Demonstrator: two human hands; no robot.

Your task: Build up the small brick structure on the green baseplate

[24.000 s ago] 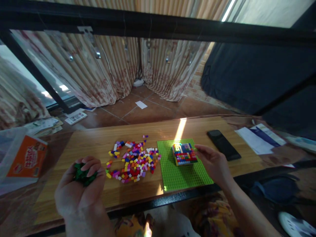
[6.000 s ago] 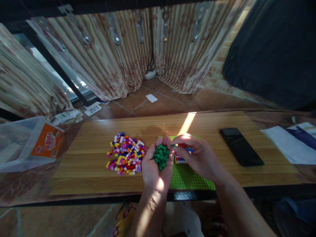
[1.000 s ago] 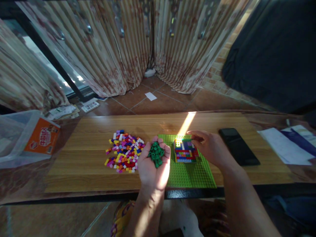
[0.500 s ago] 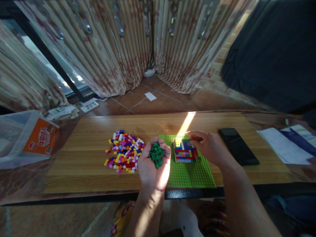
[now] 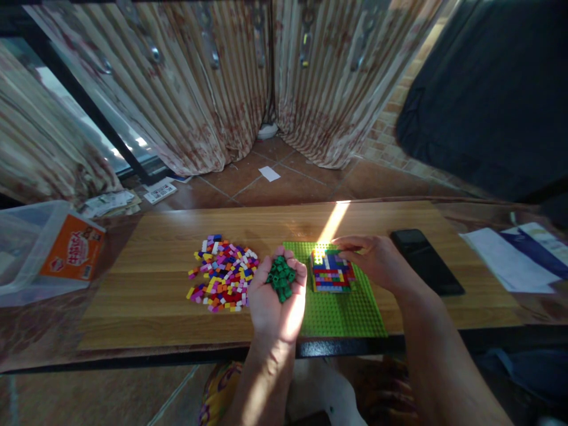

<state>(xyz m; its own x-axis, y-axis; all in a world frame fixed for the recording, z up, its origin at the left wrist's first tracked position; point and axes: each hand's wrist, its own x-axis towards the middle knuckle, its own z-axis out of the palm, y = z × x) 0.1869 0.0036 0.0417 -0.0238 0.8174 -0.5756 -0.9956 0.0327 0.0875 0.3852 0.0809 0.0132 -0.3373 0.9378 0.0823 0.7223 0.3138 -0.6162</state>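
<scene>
My left hand (image 5: 273,316) is cupped palm up, fingers curled around a heap of small dark green toy bricks (image 5: 281,279). Just to its right, a light green studded baseplate (image 5: 341,320) lies on the table and bears a low block of multicoloured bricks (image 5: 332,279). Over the far right corner of that block is my right hand (image 5: 379,260), thumb and fingers drawn together in a pinch. Whatever those fingertips grip is too small to make out. A loose pile of mixed bricks (image 5: 226,275) lies left of my left hand.
The wooden table (image 5: 146,278) carries a black phone (image 5: 426,263) on the right. Beyond its left end stands a clear plastic box (image 5: 26,242) with an orange label. Papers (image 5: 510,257) lie at the right, and curtains (image 5: 213,100) hang behind.
My right hand has shifted very slightly over the far right corner of the brick block. My left hand stays put with the green bricks.
</scene>
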